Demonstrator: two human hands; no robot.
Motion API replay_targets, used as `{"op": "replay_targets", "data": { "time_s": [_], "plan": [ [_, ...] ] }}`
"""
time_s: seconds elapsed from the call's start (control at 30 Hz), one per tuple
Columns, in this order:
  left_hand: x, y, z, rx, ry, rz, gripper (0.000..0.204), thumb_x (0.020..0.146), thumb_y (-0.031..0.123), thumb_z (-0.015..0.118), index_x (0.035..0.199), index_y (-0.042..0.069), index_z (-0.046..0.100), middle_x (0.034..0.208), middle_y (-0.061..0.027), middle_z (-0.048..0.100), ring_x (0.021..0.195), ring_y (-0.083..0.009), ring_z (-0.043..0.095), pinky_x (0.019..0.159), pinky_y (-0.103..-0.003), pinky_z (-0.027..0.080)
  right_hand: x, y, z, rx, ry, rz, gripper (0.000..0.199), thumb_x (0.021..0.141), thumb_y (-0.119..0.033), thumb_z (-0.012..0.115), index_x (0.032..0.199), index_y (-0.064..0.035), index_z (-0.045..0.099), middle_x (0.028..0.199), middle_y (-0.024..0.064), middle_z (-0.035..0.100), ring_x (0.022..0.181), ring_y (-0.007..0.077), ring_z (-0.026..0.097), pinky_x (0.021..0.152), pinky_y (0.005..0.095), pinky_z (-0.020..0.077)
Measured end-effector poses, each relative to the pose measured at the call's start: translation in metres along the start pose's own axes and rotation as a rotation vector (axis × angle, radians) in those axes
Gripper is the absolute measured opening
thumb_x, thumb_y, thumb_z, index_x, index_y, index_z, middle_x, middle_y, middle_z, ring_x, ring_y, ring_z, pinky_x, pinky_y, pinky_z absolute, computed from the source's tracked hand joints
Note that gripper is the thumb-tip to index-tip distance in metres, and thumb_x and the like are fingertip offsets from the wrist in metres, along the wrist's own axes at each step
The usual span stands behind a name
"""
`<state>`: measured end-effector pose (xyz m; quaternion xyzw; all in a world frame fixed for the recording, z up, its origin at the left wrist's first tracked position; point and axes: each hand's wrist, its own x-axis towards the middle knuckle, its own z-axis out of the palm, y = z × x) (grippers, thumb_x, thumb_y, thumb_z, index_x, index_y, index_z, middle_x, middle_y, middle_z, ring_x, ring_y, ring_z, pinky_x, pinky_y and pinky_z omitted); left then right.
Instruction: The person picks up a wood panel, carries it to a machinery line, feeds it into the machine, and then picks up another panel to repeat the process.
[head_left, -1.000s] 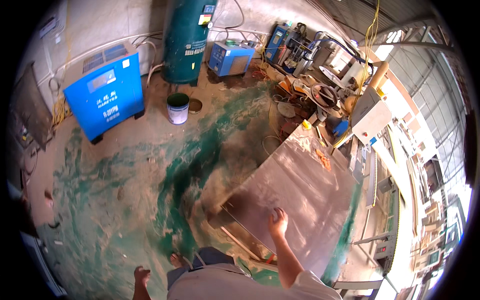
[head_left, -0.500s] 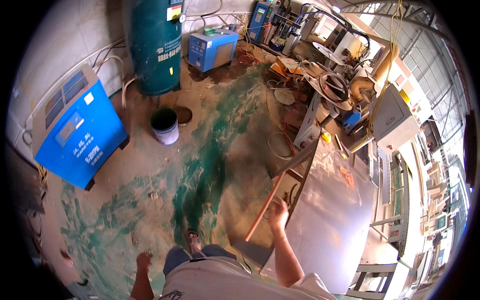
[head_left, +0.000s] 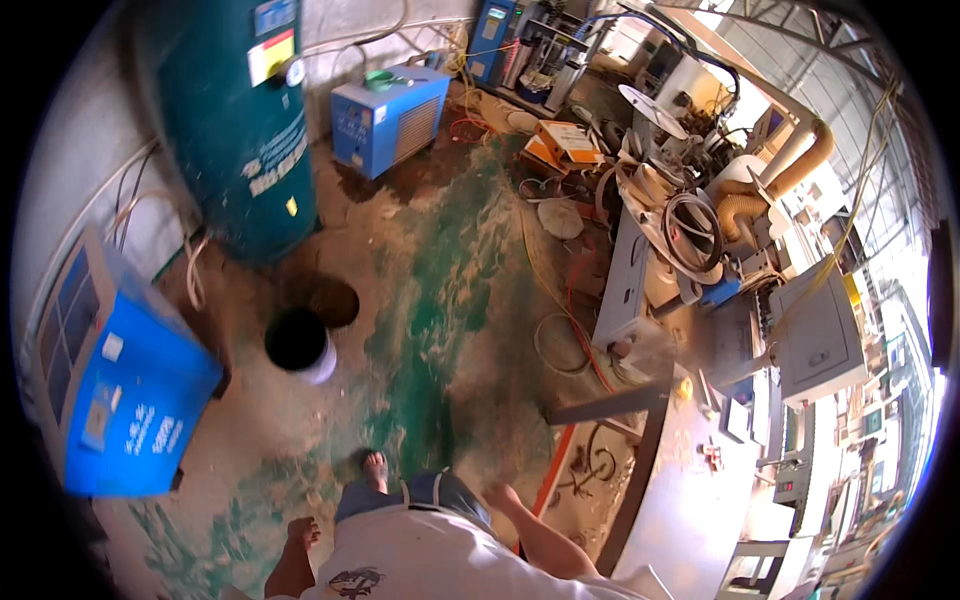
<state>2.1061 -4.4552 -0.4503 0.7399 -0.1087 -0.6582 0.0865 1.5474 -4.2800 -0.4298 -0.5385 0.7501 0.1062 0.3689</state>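
My left hand (head_left: 303,530) hangs low beside my shirt, over the dusty floor, its fingers loosely bent and apart with nothing seen in them. My right hand (head_left: 503,497) is beside my right leg, near the left edge of a metal-topped bench (head_left: 672,510). Motion smears its fingers, and I can make out nothing held. An orange-red bar (head_left: 556,468) runs low under the bench's side, with curved dark pieces (head_left: 598,462) lying by it. A sandalled foot (head_left: 375,468) steps forward on the green-stained floor.
A white bucket (head_left: 322,366) with a dark inside stands ahead left, between a blue machine cabinet (head_left: 140,410) and a tall green tank (head_left: 235,140). Farther back is a smaller blue unit (head_left: 385,125). Hoses (head_left: 572,300) cross the floor before a cluttered machine (head_left: 640,230).
I have moved forward; the bucket, tank and blue cabinet appear nearer and lower. My right hand has swung from over the bench's edge down to beside my leg.
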Motion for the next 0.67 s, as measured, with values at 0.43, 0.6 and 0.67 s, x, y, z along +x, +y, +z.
{"op": "replay_targets", "data": {
  "time_s": [0.43, 0.6, 0.67],
  "plan": [
    [0.082, 0.575, 0.477, 0.175, -0.34, 0.562, 0.008, 0.09, 0.014, 0.064, 0.098, 0.01, 0.066, 0.085, -0.0027, 0.065, 0.07, -0.0148, 0.062, 0.056, -0.028, 0.048, 0.186, 0.273, -0.091, 0.203, -0.442, 0.199, 0.017, 0.084, -0.027, 0.068, 0.083, -0.0115, 0.074, 0.084, 0.0085, 0.075, 0.073, 0.0213, 0.072, 0.051, 0.0428, 0.0501],
    [0.064, 0.646, 0.623, 0.714, -0.267, 0.2, 0.028, 0.09, 0.026, 0.068, 0.108, 0.004, 0.069, 0.101, -0.0098, 0.07, 0.087, -0.0251, 0.069, 0.071, -0.036, 0.054, 0.421, 0.286, -0.45, 0.684, 0.524, 0.318, 0.02, 0.085, -0.017, 0.057, 0.094, -0.0042, 0.07, 0.098, 0.0225, 0.069, 0.095, 0.0418, 0.067, 0.081, 0.0505, 0.0514],
    [0.076, 0.665, 0.676, 0.926, -0.187, 0.097, 0.049, 0.09, 0.031, 0.07, 0.132, 0.007, 0.062, 0.108, -0.0126, 0.071, 0.092, -0.0281, 0.07, 0.078, -0.04, 0.056, 0.487, 0.305, -0.605, 0.751, 0.51, 0.341, 0.044, 0.087, -0.033, 0.063, 0.12, -0.0041, 0.068, 0.107, 0.0228, 0.071, 0.104, 0.0359, 0.068, 0.091, 0.0449, 0.0521]
  ]
}}
